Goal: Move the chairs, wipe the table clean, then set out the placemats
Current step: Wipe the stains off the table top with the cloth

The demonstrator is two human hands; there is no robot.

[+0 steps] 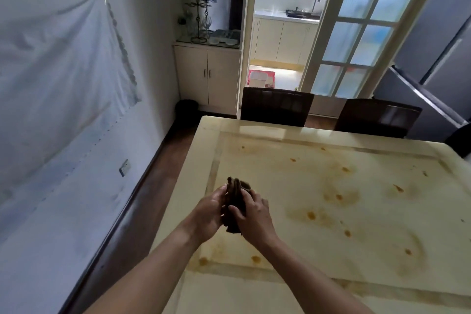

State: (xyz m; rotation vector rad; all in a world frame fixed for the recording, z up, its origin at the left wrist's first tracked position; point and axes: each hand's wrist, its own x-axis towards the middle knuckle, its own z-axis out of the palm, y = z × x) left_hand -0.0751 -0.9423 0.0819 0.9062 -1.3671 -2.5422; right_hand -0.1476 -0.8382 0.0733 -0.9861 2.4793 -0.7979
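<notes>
Both hands [211, 211] [254, 214] grip dark cloth [237, 201] over stained table [331, 211]; 2 chairs [276, 106] [377, 117] behind

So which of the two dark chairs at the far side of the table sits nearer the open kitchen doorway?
The left chair: it stands directly before the doorway, while the right chair stands before the glazed door panel, beside the grey fridge.

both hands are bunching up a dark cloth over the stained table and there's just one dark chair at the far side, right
Not quite: the head view shows two dark chairs at the far side, one near the doorway and another to its right. The rest holds: the left hand and right hand bunch a dark cloth over the stained table.
</notes>
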